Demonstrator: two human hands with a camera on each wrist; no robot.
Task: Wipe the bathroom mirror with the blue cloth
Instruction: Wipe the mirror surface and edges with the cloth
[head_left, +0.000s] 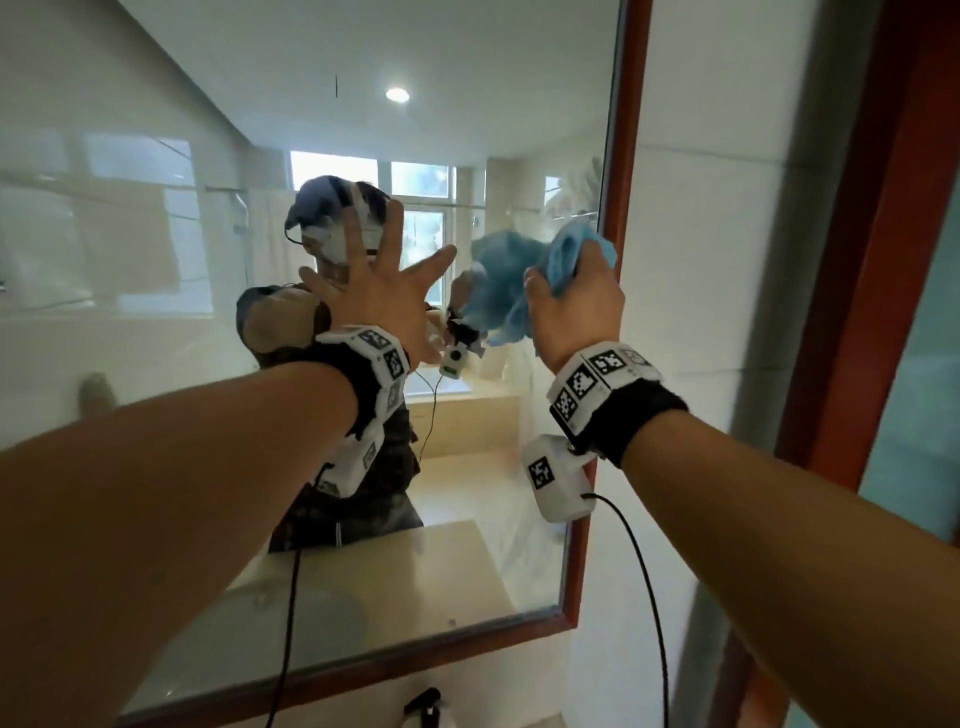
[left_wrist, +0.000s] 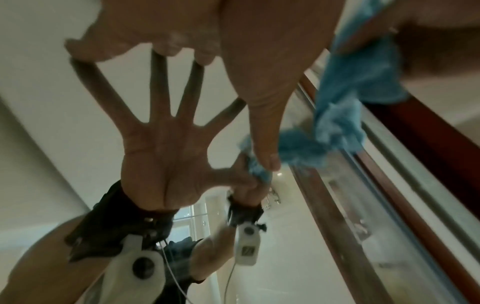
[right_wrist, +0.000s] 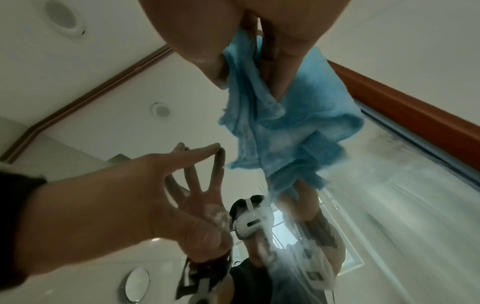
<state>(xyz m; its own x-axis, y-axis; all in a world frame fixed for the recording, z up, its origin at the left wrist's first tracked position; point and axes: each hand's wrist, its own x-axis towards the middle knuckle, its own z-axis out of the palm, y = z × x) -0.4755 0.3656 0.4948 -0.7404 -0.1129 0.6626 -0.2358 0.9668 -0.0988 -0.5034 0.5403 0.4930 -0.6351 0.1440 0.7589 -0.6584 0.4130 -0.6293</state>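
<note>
The bathroom mirror (head_left: 208, 260) fills the wall ahead, framed in red-brown wood (head_left: 626, 156). My right hand (head_left: 574, 306) grips the bunched blue cloth (head_left: 563, 260) and holds it against the glass by the mirror's right edge. In the right wrist view the blue cloth (right_wrist: 283, 127) hangs from my curled fingers (right_wrist: 272, 51) onto the glass. My left hand (head_left: 379, 280) is spread flat with its fingertips on the mirror, left of the cloth. The left wrist view shows the same spread left hand (left_wrist: 202, 41) meeting its reflection, with the blue cloth (left_wrist: 342, 115) to its right.
A pale tiled wall (head_left: 701, 260) lies right of the frame, then a red-brown door jamb (head_left: 883, 234). Below the mirror is a black tap (head_left: 423, 701). Streaks and haze show on the glass (right_wrist: 389, 205) near the right edge. Cables hang from both wrist units.
</note>
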